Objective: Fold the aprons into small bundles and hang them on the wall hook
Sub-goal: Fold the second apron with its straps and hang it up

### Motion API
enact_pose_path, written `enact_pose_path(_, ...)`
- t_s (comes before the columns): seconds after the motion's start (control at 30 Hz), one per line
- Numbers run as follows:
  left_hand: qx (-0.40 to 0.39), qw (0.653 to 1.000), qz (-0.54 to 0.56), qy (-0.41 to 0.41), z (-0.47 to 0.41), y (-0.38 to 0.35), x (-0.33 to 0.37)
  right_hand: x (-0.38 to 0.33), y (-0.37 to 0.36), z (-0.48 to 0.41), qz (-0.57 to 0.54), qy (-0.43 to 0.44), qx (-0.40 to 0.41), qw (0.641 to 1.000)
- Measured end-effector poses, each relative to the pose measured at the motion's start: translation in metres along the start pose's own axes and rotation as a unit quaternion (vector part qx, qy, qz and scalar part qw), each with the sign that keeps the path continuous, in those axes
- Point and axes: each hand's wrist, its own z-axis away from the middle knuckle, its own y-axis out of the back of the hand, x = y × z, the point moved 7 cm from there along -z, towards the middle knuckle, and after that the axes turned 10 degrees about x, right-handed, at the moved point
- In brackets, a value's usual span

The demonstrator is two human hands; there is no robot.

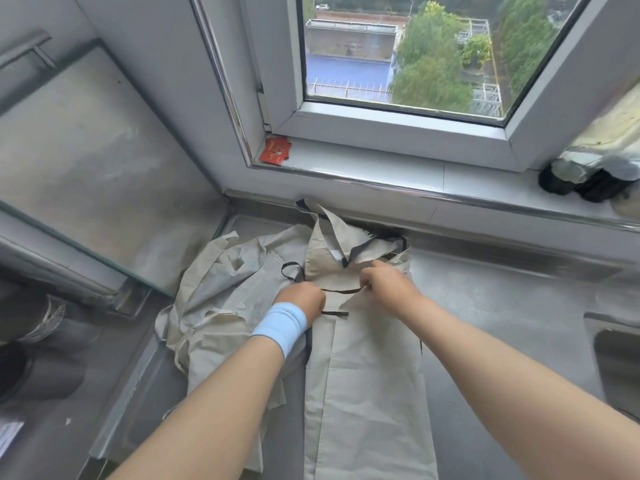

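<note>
Beige folded apron (pixel 367 375), black tie (pixel 341 291) apparently pinched between left hand (pixel 304 301) and right hand (pixel 386 284).

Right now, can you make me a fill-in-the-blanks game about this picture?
1. Both hands pull a thin ____ strap tight across the apron.
2. The left hand has a light ____ band round its wrist.
3. A small ____ packet lies on the sill.
4. A crumpled apron lies ____ of the flat one.

Missing words: black; blue; red; left
</note>
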Motion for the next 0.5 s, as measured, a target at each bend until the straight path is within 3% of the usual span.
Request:
enact_pose_path(0.17,0.098,0.964,0.222,0.109,-0.003,0.022,-0.001,0.008,0.043,0.012,-0.066,0.049,0.077,0.994)
enact_pose_path(0.23,0.042,0.955,0.282,0.081,-0.004,0.021,0.029,0.011,0.061,0.013,-0.078,0.067,0.115,0.988)
enact_pose_path(0.3,-0.091,0.942,0.319,0.055,0.006,0.009,0.065,0.016,0.074,0.012,-0.074,0.068,0.139,0.985)
enact_pose_path(0.4,-0.246,0.892,0.373,0.072,0.024,-0.009,0.083,0.018,0.078,0.012,-0.075,0.057,0.136,0.986)
enact_pose_path(0.43,-0.257,0.862,0.425,0.104,0.027,-0.011,0.079,0.016,0.076,0.012,-0.074,0.056,0.127,0.988)
enact_pose_path(0.5,-0.208,0.822,0.495,0.190,0.025,-0.005,0.054,0.007,0.068,0.011,-0.055,0.060,0.100,0.992)
